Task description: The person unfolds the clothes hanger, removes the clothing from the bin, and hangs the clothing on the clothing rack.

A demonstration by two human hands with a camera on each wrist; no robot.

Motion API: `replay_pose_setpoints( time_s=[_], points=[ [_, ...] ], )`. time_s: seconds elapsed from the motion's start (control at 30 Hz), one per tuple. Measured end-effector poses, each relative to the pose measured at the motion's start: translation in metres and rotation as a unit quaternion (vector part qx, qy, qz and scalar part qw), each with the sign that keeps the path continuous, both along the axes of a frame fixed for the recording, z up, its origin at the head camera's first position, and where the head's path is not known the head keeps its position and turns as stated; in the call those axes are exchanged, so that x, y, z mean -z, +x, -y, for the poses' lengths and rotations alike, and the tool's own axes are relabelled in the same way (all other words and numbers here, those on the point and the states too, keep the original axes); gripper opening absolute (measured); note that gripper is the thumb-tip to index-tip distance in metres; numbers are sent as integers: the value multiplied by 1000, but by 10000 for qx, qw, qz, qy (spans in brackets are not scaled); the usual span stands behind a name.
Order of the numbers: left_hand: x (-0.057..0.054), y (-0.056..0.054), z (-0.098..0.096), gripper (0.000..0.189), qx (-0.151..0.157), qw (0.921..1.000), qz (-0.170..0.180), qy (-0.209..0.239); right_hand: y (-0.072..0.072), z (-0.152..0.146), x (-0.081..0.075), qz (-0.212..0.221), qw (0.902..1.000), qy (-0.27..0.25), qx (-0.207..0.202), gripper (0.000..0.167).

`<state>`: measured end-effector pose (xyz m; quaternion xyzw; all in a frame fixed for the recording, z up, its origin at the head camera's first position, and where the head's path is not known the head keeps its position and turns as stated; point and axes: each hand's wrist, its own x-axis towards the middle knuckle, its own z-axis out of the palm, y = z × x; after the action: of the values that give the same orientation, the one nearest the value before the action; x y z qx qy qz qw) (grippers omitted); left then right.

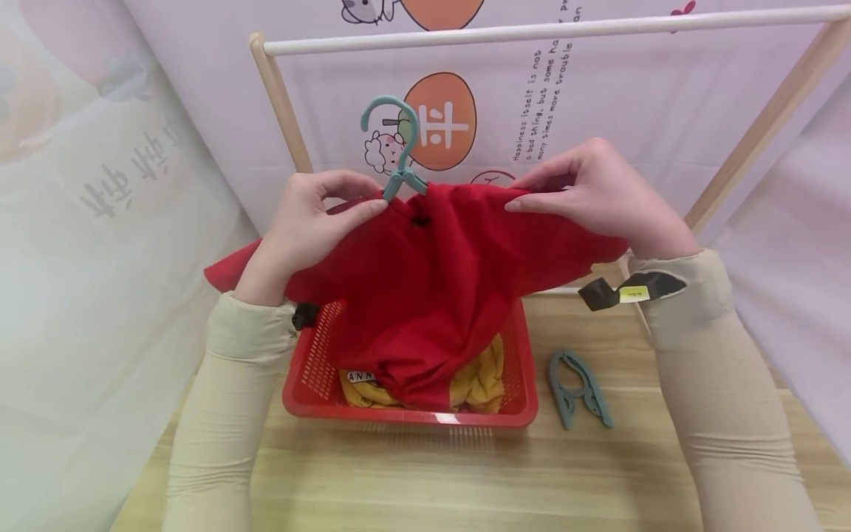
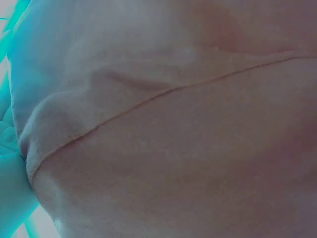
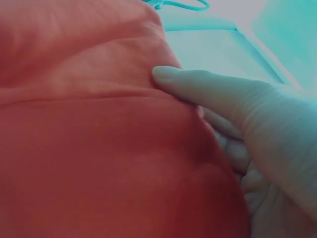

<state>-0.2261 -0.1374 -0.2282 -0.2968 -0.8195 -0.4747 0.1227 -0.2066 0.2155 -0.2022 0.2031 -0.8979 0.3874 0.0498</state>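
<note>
A red short-sleeved shirt [image 1: 425,295] hangs spread between both hands, its lower part bunched over the basket. Out of its neckline rises the hook of a grey-green hanger [image 1: 403,174]; the rest of the hanger is hidden inside the cloth. My left hand [image 1: 315,218] pinches the shirt at the collar, thumb tip right at the hanger's neck. With thumb on the near side and fingers behind, my right hand [image 1: 592,196] pinches the opposite shoulder; the right wrist view shows that thumb [image 3: 198,84] pressed on the cloth [image 3: 99,148]. Shirt fabric [image 2: 173,139] fills the left wrist view.
Below the shirt, a red plastic basket [image 1: 405,420] holds yellow clothing [image 1: 488,377]. To its right on the wooden surface [image 1: 399,488] lies a folded grey-green hanger [image 1: 577,388]. A rack with a white rail [image 1: 558,29] and wooden posts stands behind, before a printed cloth backdrop.
</note>
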Motion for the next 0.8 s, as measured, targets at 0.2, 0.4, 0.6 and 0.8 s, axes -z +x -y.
replay_pose_setpoints(
  time_s=[0.2,0.4,0.6,0.8],
  points=[
    [-12,3,16,21,-141,9983,-264,-504,3,-7,0,-308,9993,-206,24,27],
    [-24,5,43,21,-705,9954,-254,-597,6,-25,-4,-399,9969,-650,187,27],
    [-26,5,75,26,-1260,9905,56,-548,7,-48,-8,-351,9935,-943,536,27],
    [-16,5,95,23,-1535,9879,164,132,10,-66,-7,-12,9910,-1004,881,30]
  ],
)
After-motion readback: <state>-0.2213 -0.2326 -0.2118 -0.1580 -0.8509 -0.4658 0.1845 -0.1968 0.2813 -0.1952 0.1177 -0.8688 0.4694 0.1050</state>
